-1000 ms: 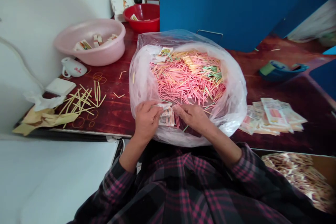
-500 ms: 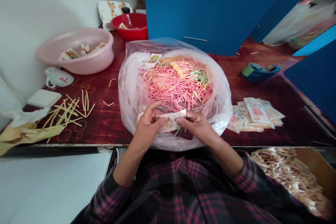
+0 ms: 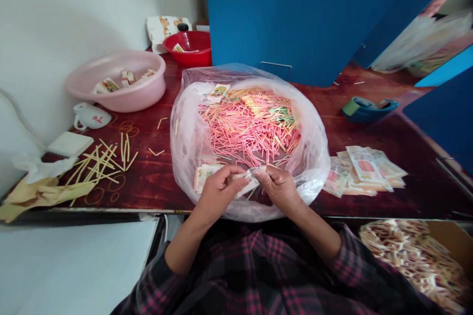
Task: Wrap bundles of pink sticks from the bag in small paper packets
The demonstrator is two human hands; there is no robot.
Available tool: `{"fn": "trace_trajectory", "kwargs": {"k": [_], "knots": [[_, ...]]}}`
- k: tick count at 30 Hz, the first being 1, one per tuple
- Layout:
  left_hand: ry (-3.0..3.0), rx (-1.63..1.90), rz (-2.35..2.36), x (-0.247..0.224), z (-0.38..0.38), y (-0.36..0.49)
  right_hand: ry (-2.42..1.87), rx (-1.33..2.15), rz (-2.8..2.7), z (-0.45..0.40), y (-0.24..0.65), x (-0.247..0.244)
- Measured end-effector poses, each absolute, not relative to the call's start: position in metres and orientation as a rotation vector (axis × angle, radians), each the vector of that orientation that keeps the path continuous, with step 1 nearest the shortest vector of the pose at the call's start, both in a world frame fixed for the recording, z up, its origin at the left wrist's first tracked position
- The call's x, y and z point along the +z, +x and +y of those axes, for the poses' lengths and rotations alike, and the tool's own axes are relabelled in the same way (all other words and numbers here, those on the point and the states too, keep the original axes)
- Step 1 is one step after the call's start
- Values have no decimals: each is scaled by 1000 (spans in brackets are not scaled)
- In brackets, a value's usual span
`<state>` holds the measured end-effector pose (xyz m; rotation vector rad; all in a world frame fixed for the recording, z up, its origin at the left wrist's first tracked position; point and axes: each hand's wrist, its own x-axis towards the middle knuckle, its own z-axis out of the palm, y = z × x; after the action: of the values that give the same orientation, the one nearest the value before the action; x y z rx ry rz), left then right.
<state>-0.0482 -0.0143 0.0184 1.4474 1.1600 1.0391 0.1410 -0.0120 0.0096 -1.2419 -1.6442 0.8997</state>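
Between my two hands is a small printed packet (image 3: pixel 242 188), pale and partly covered by my fingers. My left hand (image 3: pixel 220 188) pinches its left part with thumb and fingers. At its right end, my right hand (image 3: pixel 278 184) is closed with the thumb pressed on the packet. Both hands are over the near side of a clear plastic bag (image 3: pixel 185 133) with its rim rolled open. Inside lies a heap of short pink, yellow and green sticks (image 3: pixel 251 128). Another printed packet (image 3: pixel 203 175) lies in the bag beside my left hand.
A pink basin (image 3: pixel 148 91) and red bowl (image 3: pixel 190 54) hold small packets. A white mug (image 3: pixel 92 116), yellow strips (image 3: pixel 99 162) and rubber bands lie left. Flat printed packets (image 3: pixel 365 170) and a blue bowl (image 3: pixel 369 110) are right. Below, a box holds many packets (image 3: pixel 410 256).
The packet between my hands was held flat with its printed face showing; now it is tilted and more covered by my fingers. The whole view has shifted slightly.
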Motion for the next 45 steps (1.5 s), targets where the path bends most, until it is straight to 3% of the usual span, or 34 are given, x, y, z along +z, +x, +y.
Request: {"fn": "trace_trajectory", "kwargs": {"k": [5, 11, 15, 25, 33, 45], "knots": [[1830, 1153, 1197, 25, -7, -59, -1189, 1015, -1877, 11, 161, 24], [2003, 1165, 1306, 4, -2, -69, -1970, 265, -2240, 69, 176, 36], [2055, 1088, 1389, -6, -2, -71, -2249, 117, -2361, 77, 161, 33], [2107, 1092, 1324, -13, 9, -70, -2279, 174, -2429, 84, 156, 31], [2259, 1095, 1152, -12, 4, -75, -1888, 332, -2697, 55, 161, 37], [2358, 984, 1124, -14, 1, -77, -1723, -75, -2645, 89, 163, 4]]}}
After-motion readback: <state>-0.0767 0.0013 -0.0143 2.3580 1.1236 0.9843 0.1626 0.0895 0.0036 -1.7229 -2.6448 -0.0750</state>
